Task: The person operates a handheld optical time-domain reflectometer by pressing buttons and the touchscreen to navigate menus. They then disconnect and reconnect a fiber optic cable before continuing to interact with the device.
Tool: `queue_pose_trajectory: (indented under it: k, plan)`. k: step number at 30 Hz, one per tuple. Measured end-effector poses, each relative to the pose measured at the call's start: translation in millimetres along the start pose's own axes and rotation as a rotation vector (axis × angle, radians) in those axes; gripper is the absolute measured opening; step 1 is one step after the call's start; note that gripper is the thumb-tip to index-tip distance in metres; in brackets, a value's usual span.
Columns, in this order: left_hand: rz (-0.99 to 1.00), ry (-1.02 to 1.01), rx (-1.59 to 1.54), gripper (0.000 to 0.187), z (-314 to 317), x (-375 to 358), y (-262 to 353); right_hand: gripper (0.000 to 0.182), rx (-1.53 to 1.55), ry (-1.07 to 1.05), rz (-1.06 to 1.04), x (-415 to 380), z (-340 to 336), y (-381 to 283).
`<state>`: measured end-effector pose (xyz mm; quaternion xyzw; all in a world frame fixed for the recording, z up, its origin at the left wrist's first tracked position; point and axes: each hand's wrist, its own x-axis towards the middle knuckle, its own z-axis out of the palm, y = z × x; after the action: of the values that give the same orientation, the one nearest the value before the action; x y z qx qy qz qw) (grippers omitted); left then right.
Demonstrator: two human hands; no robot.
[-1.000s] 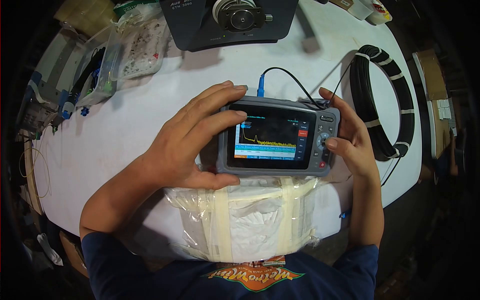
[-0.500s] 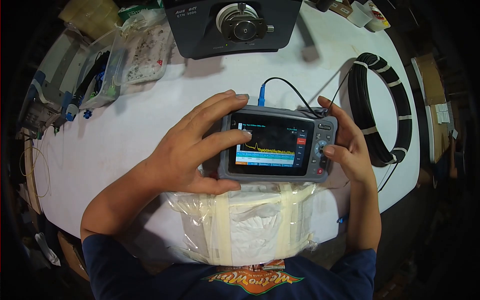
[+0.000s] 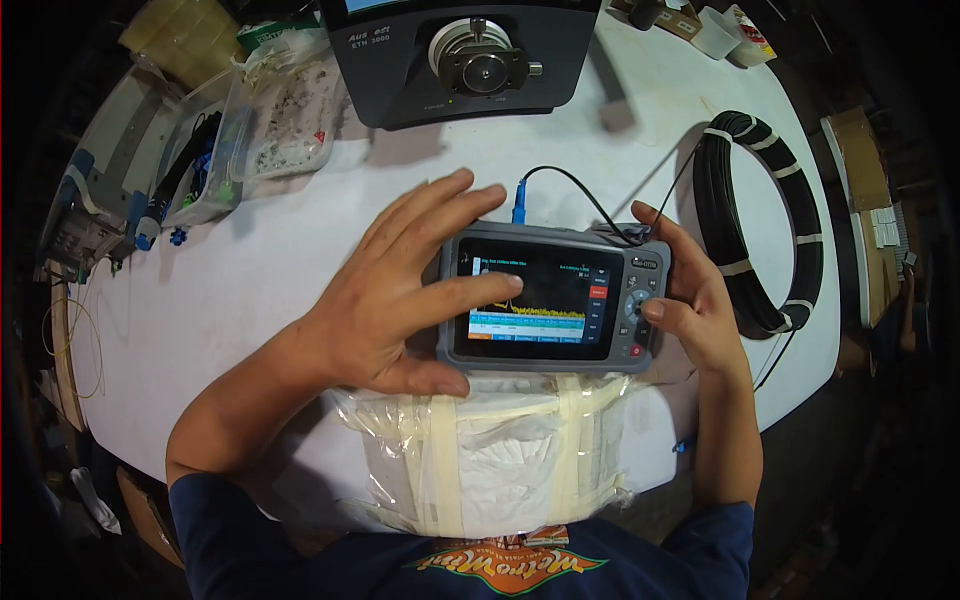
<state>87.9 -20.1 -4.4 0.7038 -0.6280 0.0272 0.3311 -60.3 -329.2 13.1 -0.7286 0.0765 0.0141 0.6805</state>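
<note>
A handheld Mini-OTDR tester with grey rubber edges rests over a plastic-wrapped, taped bundle. Its lit screen shows a yellow trace above a blue table. My right hand grips the right end, thumb on the round keypad and fingers round the far edge. My left hand is open at the left end, fingers spread. Its index finger reaches across the screen over the trace, while the thumb lies by the lower left corner. From a blue connector in the tester's top edge, a thin black cable arcs right.
A coil of black cable stands on the white table to the right. At the back is a dark machine marked ETN 3000. Plastic bins and another device occupy the left side; small boxes sit back right.
My left index finger has slid right across the screen, and the other fingers have lifted off the tester's top edge. The trace appears shifted or rescaled. My right hand keeps its grip.
</note>
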Motion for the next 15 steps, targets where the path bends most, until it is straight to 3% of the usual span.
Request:
queue_pose_trajectory:
  k: [7, 15]
  plan:
    - [-0.053, 0.024, -0.113, 0.097, 5.3, 3.7, -2.6, 0.095, -0.022, -0.012, -0.046, -1.9, -2.0, 6.2]
    - [-0.119, -0.005, -0.134, 0.100, -2.3, 7.6, 2.8, 0.095, -0.033, 0.015, -0.049, -1.8, -1.7, 9.1]
